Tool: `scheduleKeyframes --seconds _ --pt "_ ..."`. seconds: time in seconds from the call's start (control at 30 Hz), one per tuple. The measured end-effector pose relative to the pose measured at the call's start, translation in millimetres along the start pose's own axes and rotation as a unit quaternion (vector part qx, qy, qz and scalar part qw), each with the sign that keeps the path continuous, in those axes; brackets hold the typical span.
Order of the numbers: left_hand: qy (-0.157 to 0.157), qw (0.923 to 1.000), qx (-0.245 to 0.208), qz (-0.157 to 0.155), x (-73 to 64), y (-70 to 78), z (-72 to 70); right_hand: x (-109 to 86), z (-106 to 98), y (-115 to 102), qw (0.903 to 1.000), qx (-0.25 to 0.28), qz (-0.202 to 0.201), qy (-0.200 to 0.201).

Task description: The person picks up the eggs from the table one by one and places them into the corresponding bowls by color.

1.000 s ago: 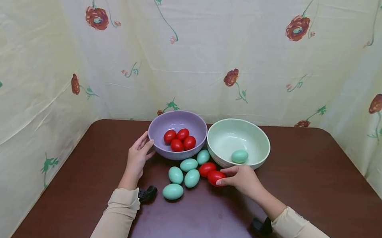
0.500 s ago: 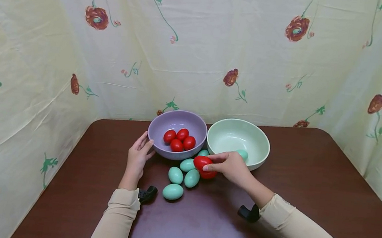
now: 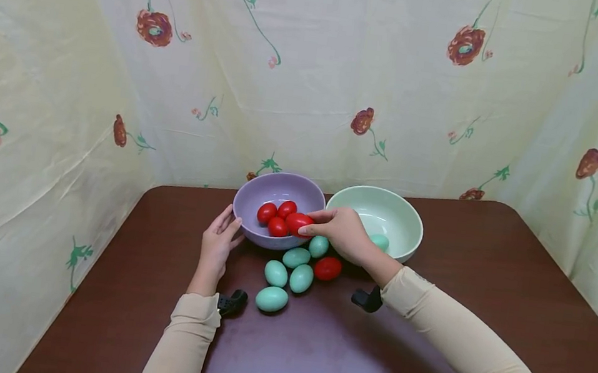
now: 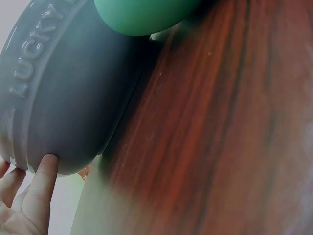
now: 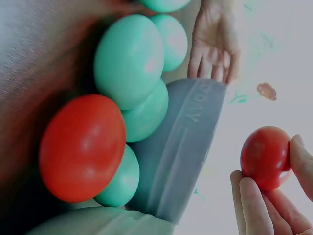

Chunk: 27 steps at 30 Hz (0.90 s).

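Note:
My right hand [image 3: 348, 234] pinches a red egg [image 5: 266, 156] between thumb and fingertips, over the right side of the purple bowl [image 3: 252, 196]. Inside that bowl lie several red eggs [image 3: 267, 213]; the held one overlaps them in the head view. Straight fingers of my left hand [image 3: 217, 245] rest against the bowl's left outer side, also seen in the left wrist view. In front of the bowls, another red egg [image 3: 328, 268] lies beside several green eggs [image 3: 300, 279]. One green egg [image 3: 380, 241] sits in the pale green bowl [image 3: 412, 233], partly covered by my right hand.
Both bowls stand side by side near the back edge of the dark brown table [image 3: 110, 287]. A flowered curtain [image 3: 301, 86] hangs behind and along the sides. Black wrist cameras sit on both wrists.
My right hand has lifted a red egg off the table and carried it left and up to the purple bowl. My left hand has stayed at the bowl's side.

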<state>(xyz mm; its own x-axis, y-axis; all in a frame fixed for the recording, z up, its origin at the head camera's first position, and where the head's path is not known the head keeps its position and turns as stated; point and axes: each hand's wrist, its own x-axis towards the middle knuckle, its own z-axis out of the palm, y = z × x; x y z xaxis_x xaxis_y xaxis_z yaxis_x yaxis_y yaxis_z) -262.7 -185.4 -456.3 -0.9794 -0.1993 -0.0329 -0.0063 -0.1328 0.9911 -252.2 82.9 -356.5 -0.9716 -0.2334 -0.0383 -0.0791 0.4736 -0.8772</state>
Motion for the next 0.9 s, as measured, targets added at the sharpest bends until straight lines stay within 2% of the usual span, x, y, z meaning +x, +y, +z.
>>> scheduleKeyframes --seconds 0.1,0.23,0.37,0.57,0.7,0.9 --pt "0.0 1.0 0.005 -0.007 -2.0 -1.6 -0.4 9.8 7 -4 0.9998 0.015 0.015 0.006" --pt "-0.005 1.0 0.002 -0.003 -1.9 -1.7 0.5 26.1 14 -10 0.9995 0.0 0.026 0.016" --pt "-0.005 1.0 -0.005 0.004 -0.4 0.1 1.1 42.9 22 -18 0.9988 -0.049 0.007 0.008" --pt "0.002 1.0 -0.001 -0.005 0.5 1.9 0.3 58.9 39 -25 0.9937 -0.111 -0.019 -0.002" --pt "-0.002 1.0 -0.002 -0.006 0.0 0.8 0.0 64.0 51 -25 0.9913 -0.13 -0.02 -0.004" --pt "-0.01 0.9999 -0.005 0.0 0.9 0.2 -1.0 70.2 67 -23 0.9908 -0.132 -0.031 -0.002"
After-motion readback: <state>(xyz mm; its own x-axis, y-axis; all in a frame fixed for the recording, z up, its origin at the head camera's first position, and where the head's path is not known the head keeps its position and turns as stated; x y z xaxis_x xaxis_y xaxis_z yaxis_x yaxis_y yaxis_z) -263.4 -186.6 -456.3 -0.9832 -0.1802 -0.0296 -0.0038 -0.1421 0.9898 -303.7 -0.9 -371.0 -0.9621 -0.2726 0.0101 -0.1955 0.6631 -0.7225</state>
